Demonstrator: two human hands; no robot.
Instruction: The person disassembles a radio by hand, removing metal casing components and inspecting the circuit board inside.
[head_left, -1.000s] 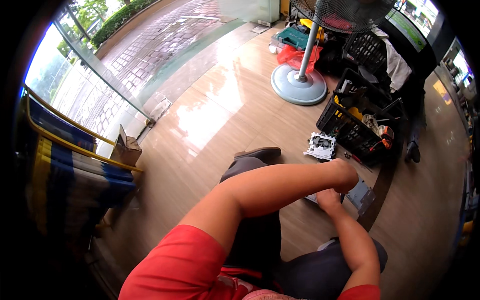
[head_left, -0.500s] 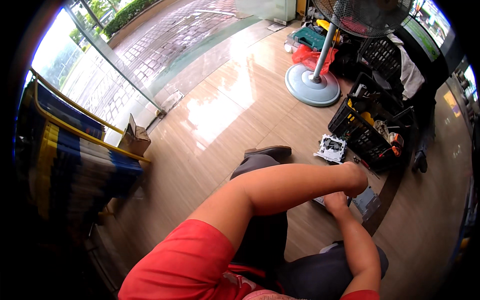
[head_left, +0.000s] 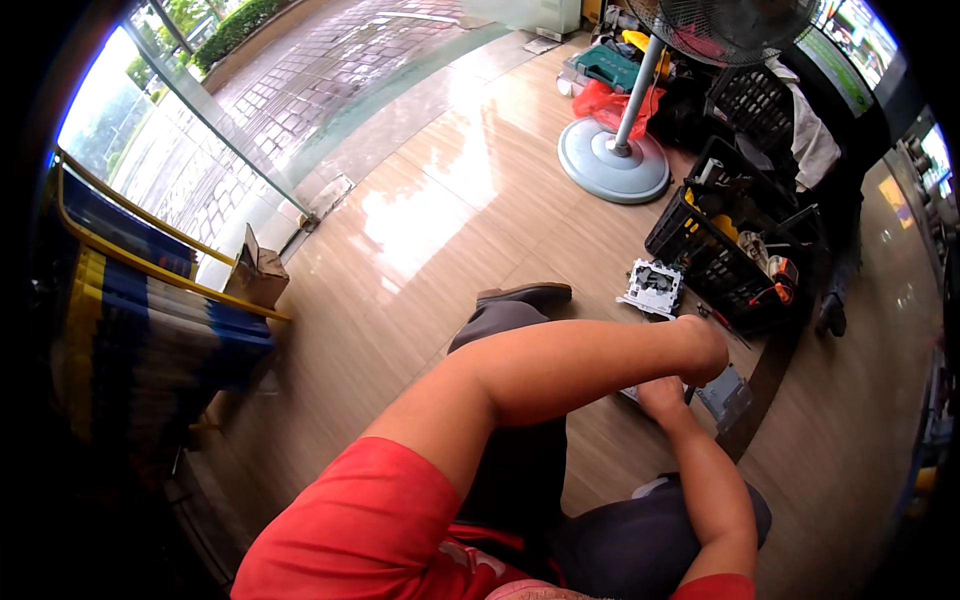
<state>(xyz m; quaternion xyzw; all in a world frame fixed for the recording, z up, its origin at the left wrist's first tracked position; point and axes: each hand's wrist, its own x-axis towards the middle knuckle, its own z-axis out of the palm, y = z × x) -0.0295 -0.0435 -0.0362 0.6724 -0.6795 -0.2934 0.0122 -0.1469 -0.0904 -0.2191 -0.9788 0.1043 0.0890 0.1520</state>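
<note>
Head view: a grey panel [head_left: 724, 398] lies beside the right hand's fingers [head_left: 658, 389].

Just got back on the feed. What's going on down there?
The left hand reaches across, just beyond the right hand; both work close together by a grey panel. What either hand grips is hidden. Past them, a white frame lies on the floor near a black crate full of odds and ends.
</note>
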